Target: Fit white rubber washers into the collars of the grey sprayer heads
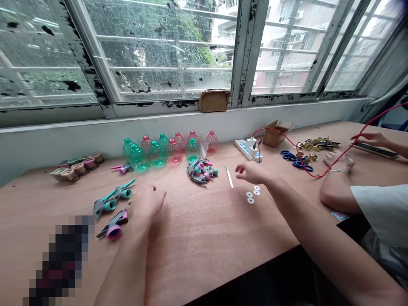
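Note:
My left hand (147, 203) rests on the wooden table (197, 229) with its fingers stretched out and nothing in it. It lies just right of a teal spray trigger (111, 198) and a pink one (114, 224). My right hand (251, 172) hovers above the table with fingers loosely curled, holding nothing I can see. It is above three white washers (252, 194) and right of a thin white strip (229, 176). A pile of spray triggers (201, 170) lies to its left.
Several teal and pink transparent bottles (165, 148) stand near the wall. Small square caps (76, 167) sit at the far left. A power strip (248, 149), a red cable, a cardboard box (276, 132) and metal parts (314, 145) lie to the right, where another person's hands (338, 159) work.

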`<state>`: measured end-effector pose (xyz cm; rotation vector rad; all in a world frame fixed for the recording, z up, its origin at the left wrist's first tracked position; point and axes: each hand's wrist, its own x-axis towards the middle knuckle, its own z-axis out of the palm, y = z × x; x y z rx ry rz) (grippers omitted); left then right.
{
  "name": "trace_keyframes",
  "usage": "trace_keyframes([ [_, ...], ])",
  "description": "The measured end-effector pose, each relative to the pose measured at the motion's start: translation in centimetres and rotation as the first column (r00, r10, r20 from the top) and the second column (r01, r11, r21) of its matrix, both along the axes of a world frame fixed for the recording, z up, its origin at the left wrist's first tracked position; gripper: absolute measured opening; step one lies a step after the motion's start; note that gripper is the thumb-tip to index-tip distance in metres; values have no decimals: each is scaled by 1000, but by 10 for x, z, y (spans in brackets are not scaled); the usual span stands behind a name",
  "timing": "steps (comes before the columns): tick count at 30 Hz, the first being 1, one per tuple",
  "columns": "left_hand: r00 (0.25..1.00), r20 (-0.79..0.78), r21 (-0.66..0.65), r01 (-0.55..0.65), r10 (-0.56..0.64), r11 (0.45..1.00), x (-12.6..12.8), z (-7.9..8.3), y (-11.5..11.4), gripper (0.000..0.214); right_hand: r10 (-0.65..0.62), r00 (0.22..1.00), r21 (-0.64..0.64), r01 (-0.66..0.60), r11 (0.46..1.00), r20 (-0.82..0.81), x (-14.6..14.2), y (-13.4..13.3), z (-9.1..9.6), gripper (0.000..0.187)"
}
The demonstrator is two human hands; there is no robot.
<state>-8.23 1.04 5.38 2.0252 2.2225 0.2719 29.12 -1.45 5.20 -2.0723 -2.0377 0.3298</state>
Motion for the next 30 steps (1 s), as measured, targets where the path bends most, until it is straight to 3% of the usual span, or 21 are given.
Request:
trace_keyframes([
  [1, 999, 20, -16, 48, -48, 999, 5, -5, 1, 47, -8, 999, -109, 13, 994, 49, 13, -9, -4, 27],
  [3, 981, 58, 0, 183, -183, 983, 17, -13, -1, 42, -28, 996, -181, 42, 983, 81, 31, -22, -15, 31],
  [6, 905, 95, 41, 413, -415, 910, 33, -21, -9, 37, -48, 996, -213, 64, 975, 78, 43, -27, -29, 35],
  [8, 862, 95, 69, 493, -497, 868, 37, -24, -12, 39, -65, 996, -228, 77, 971, 61, 47, -24, -36, 32],
  [15, 785, 29, 115, 612, -619, 782, 36, -28, -10, 36, -98, 991, -359, 57, 931, -96, 59, -16, -47, 15],
  [23, 804, -33, 146, 592, -594, 793, 41, -27, -16, 30, -45, 965, -367, -55, 928, -260, 43, -19, -46, 16],
  [27, 799, -22, 173, 595, -601, 785, 42, -28, -17, 29, 99, 952, -312, -192, 931, -290, 48, -25, -38, 35],
  [30, 801, -3, 185, 589, -599, 787, 45, -29, -17, 29, 191, 952, -281, -256, 925, -239, 50, -26, -35, 30],
])
